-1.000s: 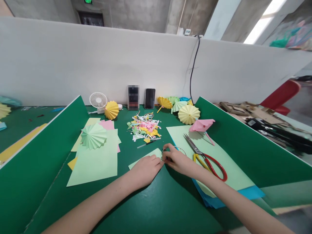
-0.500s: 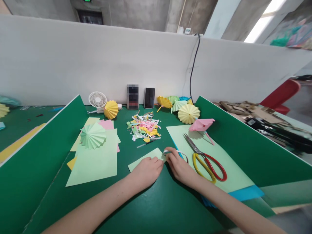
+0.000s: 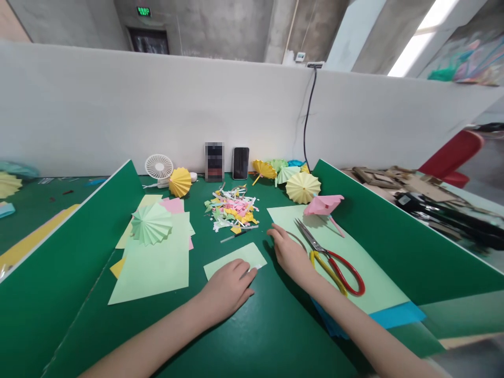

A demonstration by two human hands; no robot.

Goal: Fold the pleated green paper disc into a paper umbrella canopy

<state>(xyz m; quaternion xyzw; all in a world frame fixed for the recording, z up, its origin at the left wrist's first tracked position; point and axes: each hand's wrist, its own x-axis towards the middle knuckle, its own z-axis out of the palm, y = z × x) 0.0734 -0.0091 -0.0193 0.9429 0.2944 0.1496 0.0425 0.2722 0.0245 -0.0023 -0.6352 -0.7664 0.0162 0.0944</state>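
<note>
My left hand [image 3: 228,286] lies on the near corner of a small light-green paper piece [image 3: 236,257] on the green table, fingers loosely spread and holding nothing. My right hand [image 3: 289,253] rests flat just right of that piece, fingers stretched toward the far left. A thin clear ring [image 3: 298,239], perhaps a tape roll, lies against its far side. Scissors [image 3: 333,261] with one yellow and one red handle lie just right of my right hand on a large light-green sheet [image 3: 366,273].
A scrap pile [image 3: 233,207] sits mid-table. Folded paper umbrellas: green [image 3: 151,223] on a stack of sheets [image 3: 157,268], yellow [image 3: 180,181], pale yellow [image 3: 303,187], pink [image 3: 325,205]. A small fan [image 3: 158,167] and two phones [image 3: 214,161] stand at the back wall. Green dividers flank both sides.
My right hand let go of the ring and moved right and farther away. My left hand slid back toward me along the paper piece. The view tilted up a little.
</note>
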